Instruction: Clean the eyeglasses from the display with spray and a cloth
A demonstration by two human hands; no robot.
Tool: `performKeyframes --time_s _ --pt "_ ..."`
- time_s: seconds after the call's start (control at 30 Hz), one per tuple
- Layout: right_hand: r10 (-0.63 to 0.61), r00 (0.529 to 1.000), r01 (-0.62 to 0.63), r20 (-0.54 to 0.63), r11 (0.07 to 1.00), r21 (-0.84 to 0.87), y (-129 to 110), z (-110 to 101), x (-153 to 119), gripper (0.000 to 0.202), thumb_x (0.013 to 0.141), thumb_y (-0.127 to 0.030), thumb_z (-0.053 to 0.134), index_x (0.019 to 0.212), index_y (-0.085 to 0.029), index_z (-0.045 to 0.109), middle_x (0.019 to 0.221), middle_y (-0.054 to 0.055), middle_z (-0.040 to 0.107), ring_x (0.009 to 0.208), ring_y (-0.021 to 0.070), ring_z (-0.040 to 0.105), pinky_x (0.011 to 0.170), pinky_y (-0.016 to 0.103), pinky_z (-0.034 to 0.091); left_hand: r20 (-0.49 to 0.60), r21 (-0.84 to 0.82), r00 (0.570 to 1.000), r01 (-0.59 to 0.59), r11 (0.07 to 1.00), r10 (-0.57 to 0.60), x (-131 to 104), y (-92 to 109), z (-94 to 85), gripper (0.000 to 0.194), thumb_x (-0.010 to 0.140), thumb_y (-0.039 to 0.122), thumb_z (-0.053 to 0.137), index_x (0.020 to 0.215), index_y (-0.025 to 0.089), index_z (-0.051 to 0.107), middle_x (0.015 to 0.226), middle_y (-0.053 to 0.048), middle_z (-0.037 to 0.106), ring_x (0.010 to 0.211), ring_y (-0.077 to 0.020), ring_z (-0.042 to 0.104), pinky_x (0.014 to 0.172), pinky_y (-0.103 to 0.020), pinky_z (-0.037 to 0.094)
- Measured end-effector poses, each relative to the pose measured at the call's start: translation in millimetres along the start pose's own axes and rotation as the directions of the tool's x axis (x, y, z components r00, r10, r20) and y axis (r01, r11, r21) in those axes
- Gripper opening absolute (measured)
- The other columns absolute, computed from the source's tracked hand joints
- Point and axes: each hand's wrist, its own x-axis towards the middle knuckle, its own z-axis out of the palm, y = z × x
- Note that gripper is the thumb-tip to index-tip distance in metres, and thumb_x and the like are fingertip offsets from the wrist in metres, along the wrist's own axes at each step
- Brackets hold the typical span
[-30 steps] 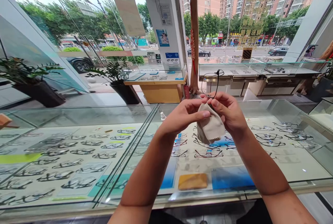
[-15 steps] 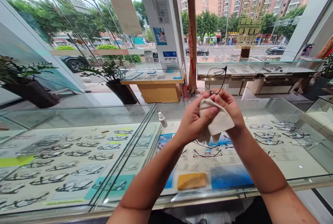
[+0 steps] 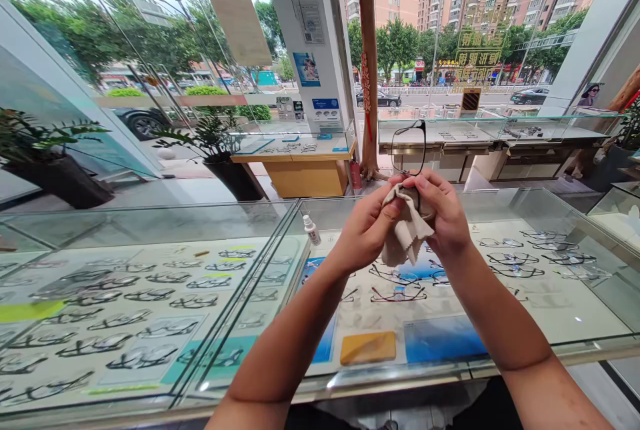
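My left hand [image 3: 364,227] is closed on a beige cleaning cloth [image 3: 404,237], thumb pressing it from the near side. A pair of dark thin-rimmed eyeglasses [image 3: 423,129] stands up between my hands, one lens rim rising above the fingertips. My right hand [image 3: 444,207] pinches the lower part of the eyeglasses, with the cloth against its fingers. The folded cloth and fingers hide the other lens. Both hands are held above a glass display case [image 3: 565,313]. Just left of them a small white spray bottle [image 3: 311,230] stands on the glass.
Rows of eyeglass frames [image 3: 193,301] lie inside the cases below. An orange-yellow block [image 3: 368,347] and a blue sheet [image 3: 443,339] show near the front edge. Beyond stand a wooden post [image 3: 369,83], a potted plant [image 3: 235,177] and further showcases [image 3: 300,177].
The cloth has bunched up and its hanging corner has swung left. The eyeglasses have turned slightly and shifted a little left, while my right fingers have moved on the cloth.
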Motion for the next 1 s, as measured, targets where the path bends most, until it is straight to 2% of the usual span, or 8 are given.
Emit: performKeyframes --time_s 0.13,0.27,0.37,0.47,0.63,0.8,0.9,1.0 --pt "0.052 0.998 -0.051 -0.022 0.998 0.048 -1.9 0.0 0.6 0.030 0.076 -0.047 0.091 0.076 -0.026 0.070 0.088 -0.001 0.081 0.076 0.0139 0.070 0.075 0.028 0.063 0.067 -0.055 0.997 0.036 0.998 -0.032 -0.9 -6.6 -4.2 0.046 0.097 0.046 0.072 0.134 0.019 0.071 0.118 -0.010 0.077 0.104 -0.0222 0.071 0.091 -0.031 0.056" --pt "0.086 0.996 -0.083 -0.026 0.992 0.100 -0.3 6.4 -2.0 0.033 0.071 -0.043 0.094 0.075 -0.026 0.067 0.087 -0.003 0.079 0.077 0.0136 0.070 0.074 0.027 0.062 -0.104 -0.038 0.994 0.029 0.999 -0.032 -1.8 -6.8 5.3 0.044 0.090 0.049 0.080 0.119 0.018 0.074 0.103 -0.006 0.077 0.085 -0.0169 0.068 0.077 -0.026 0.055" --pt "0.084 0.996 -0.085 0.010 0.990 0.117 3.7 11.2 -4.4 0.034 0.070 -0.042 0.095 0.076 -0.026 0.066 0.087 -0.003 0.077 0.085 0.0145 0.073 0.084 0.029 0.063 -0.239 -0.009 0.971 -0.002 1.000 0.000 -1.8 -2.2 13.3 0.040 0.093 0.056 0.074 0.103 0.017 0.073 0.083 -0.001 0.070 0.068 -0.0120 0.058 0.062 -0.023 0.047" --pt "0.071 0.997 -0.071 0.003 0.994 0.085 5.6 12.6 -5.6 0.033 0.074 -0.043 0.093 0.077 -0.026 0.065 0.090 -0.002 0.077 0.089 0.0152 0.073 0.085 0.029 0.063 -0.290 0.037 0.956 -0.030 0.999 0.039 -1.1 2.1 15.6 0.042 0.098 0.058 0.067 0.094 0.017 0.072 0.077 0.000 0.065 0.065 -0.0114 0.053 0.059 -0.023 0.044" --pt "0.078 0.997 -0.079 0.024 0.994 0.075 0.3 8.4 -3.7 0.030 0.075 -0.041 0.091 0.076 -0.024 0.067 0.096 -0.001 0.080 0.084 0.0134 0.072 0.080 0.026 0.062 -0.098 0.036 0.994 0.041 0.998 -0.038 1.1 5.0 0.1 0.047 0.103 0.058 0.057 0.096 0.017 0.077 0.084 -0.003 0.068 0.074 -0.0144 0.056 0.069 -0.025 0.048" --pt "0.114 0.993 -0.114 0.010 0.992 0.050 -3.5 1.3 -0.2 0.026 0.078 -0.041 0.088 0.081 -0.025 0.068 0.083 -0.002 0.076 0.075 0.0132 0.069 0.069 0.024 0.060 0.171 -0.022 0.979 0.120 0.993 -0.114 -0.6 2.7 -19.2 0.044 0.100 0.053 0.065 0.126 0.019 0.076 0.097 -0.007 0.074 0.090 -0.0203 0.067 0.083 -0.030 0.056" --pt "0.122 0.993 -0.121 -0.003 0.991 0.056 -3.1 -0.4 0.5 0.028 0.077 -0.042 0.089 0.078 -0.025 0.067 0.082 -0.003 0.075 0.074 0.0124 0.068 0.068 0.023 0.059 0.141 -0.053 0.983 0.122 0.991 -0.113 -1.6 -0.3 -18.1 0.053 0.092 0.046 0.077 0.138 0.020 0.070 0.111 -0.010 0.077 0.101 -0.0231 0.071 0.090 -0.031 0.058" --pt "0.136 0.991 -0.135 -0.017 0.989 0.067 -2.0 2.6 -1.0 0.030 0.075 -0.043 0.091 0.079 -0.025 0.067 0.084 -0.003 0.075 0.073 0.0120 0.067 0.069 0.024 0.060 0.007 -0.035 0.994 0.113 0.993 -0.113 -1.1 -0.6 -9.2 0.052 0.085 0.046 0.084 0.127 0.017 0.075 0.117 -0.011 0.076 0.097 -0.0216 0.070 0.084 -0.029 0.058"
